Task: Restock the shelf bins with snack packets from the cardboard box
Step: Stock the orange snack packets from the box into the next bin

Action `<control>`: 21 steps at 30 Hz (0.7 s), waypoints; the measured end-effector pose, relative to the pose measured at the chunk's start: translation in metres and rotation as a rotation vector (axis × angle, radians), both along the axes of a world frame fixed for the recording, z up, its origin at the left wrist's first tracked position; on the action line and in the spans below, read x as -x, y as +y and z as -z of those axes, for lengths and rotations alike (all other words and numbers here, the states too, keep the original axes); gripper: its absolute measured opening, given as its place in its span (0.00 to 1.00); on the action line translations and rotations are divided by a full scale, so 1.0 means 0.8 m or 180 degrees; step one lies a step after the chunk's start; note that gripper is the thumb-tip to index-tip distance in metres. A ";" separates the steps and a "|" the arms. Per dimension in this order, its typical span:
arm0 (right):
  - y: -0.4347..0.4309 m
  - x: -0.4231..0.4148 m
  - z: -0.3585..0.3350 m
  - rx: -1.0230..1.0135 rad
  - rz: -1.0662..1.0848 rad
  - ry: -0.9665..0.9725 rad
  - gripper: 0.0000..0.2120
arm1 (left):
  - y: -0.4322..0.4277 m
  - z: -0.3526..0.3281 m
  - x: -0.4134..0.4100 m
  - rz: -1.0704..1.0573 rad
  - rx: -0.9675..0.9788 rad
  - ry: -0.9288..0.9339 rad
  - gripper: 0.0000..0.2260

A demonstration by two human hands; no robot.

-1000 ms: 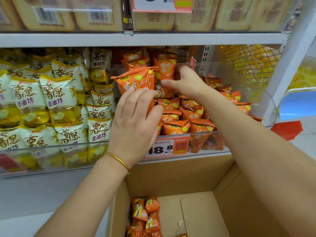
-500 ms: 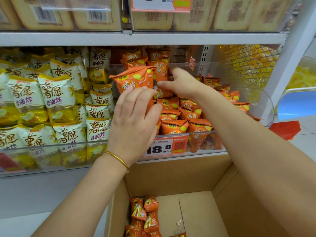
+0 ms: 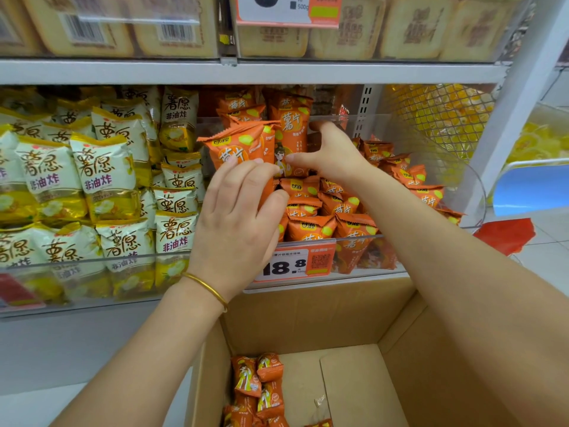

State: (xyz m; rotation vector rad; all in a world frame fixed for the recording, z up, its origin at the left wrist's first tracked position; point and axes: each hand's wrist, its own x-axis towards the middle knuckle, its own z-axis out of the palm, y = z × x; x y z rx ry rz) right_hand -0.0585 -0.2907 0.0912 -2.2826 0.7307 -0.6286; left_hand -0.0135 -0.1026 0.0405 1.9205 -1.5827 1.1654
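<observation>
My left hand (image 3: 237,217) grips a bunch of orange snack packets (image 3: 237,146) at the left side of the clear shelf bin (image 3: 468,192). To its right, my right hand (image 3: 332,155) holds an upright orange packet (image 3: 291,127), thumb at the packet's right edge and fingers across its front. Several more orange packets (image 3: 311,226) fill the bin below both hands. The cardboard box (image 3: 354,380) stands open under the shelf, with several orange packets (image 3: 255,383) at its left side.
A bin of yellow-white snack packets (image 3: 104,180) is on the left. A price tag reading 18.8 (image 3: 295,263) hangs on the bin front. Above is a shelf of beige boxed goods (image 3: 345,29). A yellow mesh-patterned panel (image 3: 437,118) and a white shelf post (image 3: 517,118) stand to the right.
My right hand and the upright packet have shifted slightly left, closer to the packets in my left hand. Both hands stay at the bin.
</observation>
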 end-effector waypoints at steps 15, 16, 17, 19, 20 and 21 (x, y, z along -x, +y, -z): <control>0.110 0.235 0.047 -0.1228 -0.0710 -0.0260 0.10 | 0.043 0.082 0.108 0.1402 -0.1245 -0.0041 0.10; 0.109 0.244 0.073 -0.1289 -0.0778 0.0242 0.10 | 0.047 0.100 0.114 0.1462 -0.1602 -0.0053 0.07; 0.106 0.249 0.104 -0.1288 -0.0839 0.0807 0.09 | 0.052 0.119 0.120 0.1508 -0.1945 -0.0057 0.06; 0.102 0.249 0.177 -0.1355 -0.0867 0.1762 0.10 | 0.064 0.153 0.128 0.1546 -0.2549 -0.0024 0.07; 0.101 0.250 0.218 -0.1440 -0.0849 0.2128 0.10 | 0.070 0.167 0.131 0.1512 -0.2798 0.0016 0.07; 0.103 0.252 0.261 -0.1536 -0.0827 0.2474 0.12 | 0.076 0.180 0.133 0.1471 -0.2994 0.0064 0.06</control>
